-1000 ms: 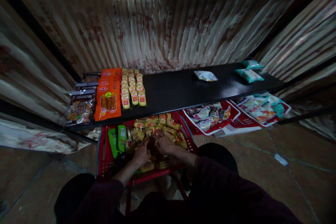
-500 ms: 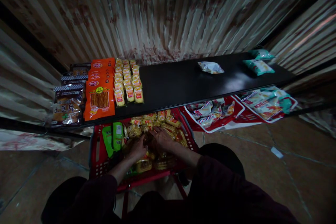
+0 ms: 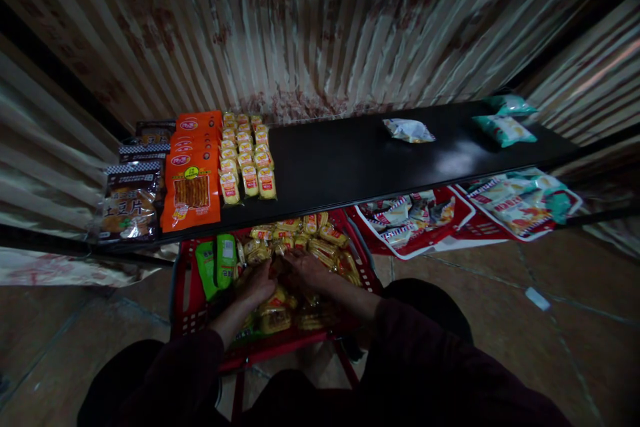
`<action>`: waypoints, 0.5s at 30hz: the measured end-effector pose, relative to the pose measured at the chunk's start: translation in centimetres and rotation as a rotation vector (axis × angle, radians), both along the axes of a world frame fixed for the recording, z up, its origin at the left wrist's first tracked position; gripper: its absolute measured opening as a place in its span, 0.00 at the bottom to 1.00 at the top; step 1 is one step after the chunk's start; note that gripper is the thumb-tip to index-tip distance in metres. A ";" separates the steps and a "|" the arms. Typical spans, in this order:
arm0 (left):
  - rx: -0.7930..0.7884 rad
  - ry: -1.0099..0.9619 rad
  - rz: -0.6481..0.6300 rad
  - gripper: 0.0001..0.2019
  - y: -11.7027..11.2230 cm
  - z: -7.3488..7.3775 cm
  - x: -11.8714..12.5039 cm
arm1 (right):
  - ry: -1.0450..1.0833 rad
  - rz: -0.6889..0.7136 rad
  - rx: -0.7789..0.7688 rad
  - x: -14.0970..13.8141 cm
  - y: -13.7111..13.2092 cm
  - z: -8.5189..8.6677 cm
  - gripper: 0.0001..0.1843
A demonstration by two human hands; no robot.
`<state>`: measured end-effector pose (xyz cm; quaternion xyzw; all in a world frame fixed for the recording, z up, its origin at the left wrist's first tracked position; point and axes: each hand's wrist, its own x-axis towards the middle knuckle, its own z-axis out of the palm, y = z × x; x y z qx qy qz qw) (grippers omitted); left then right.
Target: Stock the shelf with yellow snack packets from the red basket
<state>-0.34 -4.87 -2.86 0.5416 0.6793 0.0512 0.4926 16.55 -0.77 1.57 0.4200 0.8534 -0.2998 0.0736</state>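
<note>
Both my hands are down in a red basket [image 3: 186, 310] full of small yellow snack packets [image 3: 320, 237]. My left hand [image 3: 257, 282] rests on the packets with its fingers curled over them. My right hand [image 3: 305, 268] lies beside it, fingers bent into the pile; the two hands nearly touch. What either hand grips is too dark to make out. Two green packets [image 3: 217, 263] stand at the basket's left side. Above the basket runs a black shelf [image 3: 360, 160] with rows of the same yellow packets [image 3: 247, 163] at its left end.
On the shelf's left lie orange packs [image 3: 193, 180] and dark brown packs [image 3: 133, 203]. A pale bag [image 3: 407, 130] and two green bags [image 3: 505, 127] sit toward the right end. Red-and-white bags [image 3: 415, 213] lie below the shelf on the right. Striped curtains hang behind.
My hands have shifted slightly among the packets in the basket, drawing closer together. The view has swung a little to the left and down.
</note>
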 end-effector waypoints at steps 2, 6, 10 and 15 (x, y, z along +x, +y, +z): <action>0.010 0.052 -0.031 0.30 0.1 -0.1 -0.1 | 0.007 -0.014 -0.002 0.0 -0.1 -0.1 0.31; 0.015 0.115 -0.065 0.25 0.1 -0.2 -0.3 | -0.024 -0.046 -0.036 0.1 -0.1 0.3 0.29; 0.020 0.121 -0.072 0.23 0.0 -0.6 -0.5 | -0.064 -0.044 -0.045 -0.2 -0.2 0.8 0.27; 0.024 0.122 -0.081 0.20 -0.1 -0.8 -0.5 | -0.069 -0.030 -0.011 -0.5 -0.4 1.1 0.24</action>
